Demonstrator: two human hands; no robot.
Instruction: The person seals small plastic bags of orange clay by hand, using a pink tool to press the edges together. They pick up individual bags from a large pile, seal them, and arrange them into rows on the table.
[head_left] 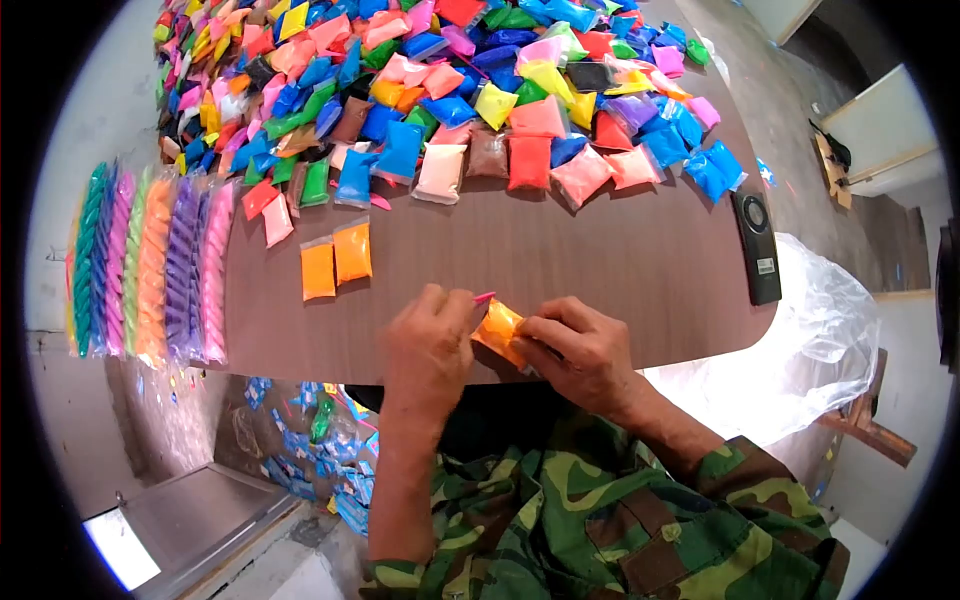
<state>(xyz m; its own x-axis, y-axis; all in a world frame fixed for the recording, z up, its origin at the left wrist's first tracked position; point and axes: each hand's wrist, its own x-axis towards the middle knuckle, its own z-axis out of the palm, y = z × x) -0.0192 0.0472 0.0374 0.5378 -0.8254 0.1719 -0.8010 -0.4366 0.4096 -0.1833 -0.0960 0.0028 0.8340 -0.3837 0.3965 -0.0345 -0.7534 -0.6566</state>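
Near the table's front edge, an orange packet (pixel 498 330) in clear plastic is between my two hands, tilted. My left hand (pixel 430 335) is closed at the packet's left side, and a thin pink plastic stick (pixel 485 297) pokes out from its fingertips. How far the stick reaches inside the hand is hidden. On the packet's right side, the thumb and fingers of my right hand (pixel 580 348) pinch its edge. Two more orange packets, a left one (pixel 318 271) and a right one (pixel 352 251), lie side by side on the table, left of my hands.
A large heap of colourful packets (pixel 490 105) covers the back of the brown table (pixel 620 270). Twisted coloured strips in clear sleeves (pixel 150 265) hang over the left edge. A black device (pixel 757 248) lies at the right edge, beside clear plastic sheeting (pixel 820 340). Blue wrappers (pixel 350 490) litter the floor.
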